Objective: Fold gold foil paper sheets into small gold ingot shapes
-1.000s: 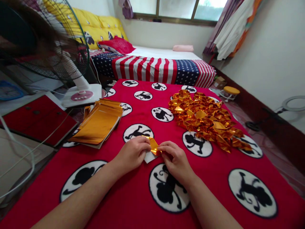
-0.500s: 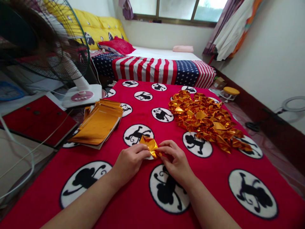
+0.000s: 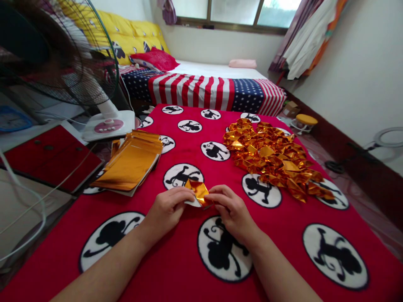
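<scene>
A small piece of gold foil paper (image 3: 197, 191), gold on one side and white on the other, is pinched between both hands just above the red monkey-print blanket (image 3: 189, 260). My left hand (image 3: 168, 209) grips its left side with closed fingers. My right hand (image 3: 231, 212) pinches its right edge. The paper is partly folded, with its gold flaps standing up. A stack of flat gold sheets (image 3: 132, 161) lies to the left. A heap of folded gold pieces (image 3: 270, 155) lies to the right.
A standing fan (image 3: 94, 79) and a red book (image 3: 50, 155) are at the left beside a white cable (image 3: 25, 197). Behind the blanket is a bed with a stars-and-stripes cover (image 3: 208, 90). A ring light (image 3: 387, 138) and a small yellow stool (image 3: 304, 121) stand at the right.
The paper has gone from a flatter shape with its white underside showing to a tighter fold with gold flaps raised. Both hands stayed close together at the same spot.
</scene>
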`<state>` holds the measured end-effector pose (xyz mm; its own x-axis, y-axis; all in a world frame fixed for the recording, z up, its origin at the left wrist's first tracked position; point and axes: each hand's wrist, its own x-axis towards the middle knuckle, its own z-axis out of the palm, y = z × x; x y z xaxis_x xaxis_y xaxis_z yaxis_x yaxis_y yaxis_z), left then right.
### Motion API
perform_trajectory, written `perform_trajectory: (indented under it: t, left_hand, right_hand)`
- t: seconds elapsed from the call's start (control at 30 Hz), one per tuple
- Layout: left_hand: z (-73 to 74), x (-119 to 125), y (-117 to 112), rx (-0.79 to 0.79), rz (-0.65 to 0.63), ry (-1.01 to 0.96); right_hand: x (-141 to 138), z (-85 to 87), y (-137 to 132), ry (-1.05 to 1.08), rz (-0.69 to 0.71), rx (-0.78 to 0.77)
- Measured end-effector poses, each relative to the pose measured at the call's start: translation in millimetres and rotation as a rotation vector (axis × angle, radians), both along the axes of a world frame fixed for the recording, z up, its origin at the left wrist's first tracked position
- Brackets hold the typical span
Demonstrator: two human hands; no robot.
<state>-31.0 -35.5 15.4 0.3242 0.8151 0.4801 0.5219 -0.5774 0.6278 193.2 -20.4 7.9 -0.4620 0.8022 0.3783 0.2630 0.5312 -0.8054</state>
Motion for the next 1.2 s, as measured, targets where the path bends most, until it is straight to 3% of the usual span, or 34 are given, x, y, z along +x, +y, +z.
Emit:
perform_trajectory:
  t: [0.17, 0.33, 0.53, 0.8, 0.93, 1.07, 1.2]
  left_hand:
    - [7.9, 8.1, -8.1, -0.065, -0.057, 0.168]
    - [5.6, 12.6, -20.0, -0.006, 0.032, 0.333]
    - [-1.8, 16.9, -25.5, 0.056, 0.043, 0.346]
    - [-1.0, 19.4, -29.9, 0.119, 0.041, 0.319]
    - [1.2, 17.0, -26.1, 0.111, 0.036, 0.373]
    - [6.7, 15.7, -14.9, 0.127, 0.029, 0.509]
    - [2.6, 15.6, -12.2, 0.125, 0.014, 0.477]
  right_hand:
    - [-2.0, -1.6, -0.6, -0.044, -0.026, 0.042]
    - [-1.0, -2.5, -1.7, -0.128, -0.014, 0.073]
    - [-6.2, -1.4, 0.9, -0.158, -0.001, 0.058]
    - [-18.8, 1.9, 8.0, -0.006, 0.003, -0.058]
    - [-15.1, 7.6, 11.3, -0.093, 0.041, -0.087]
    - [-11.3, 11.6, 8.5, -0.188, -0.024, -0.098]
    - [-11.8, 8.7, 3.0, -0.144, -0.11, -0.124]
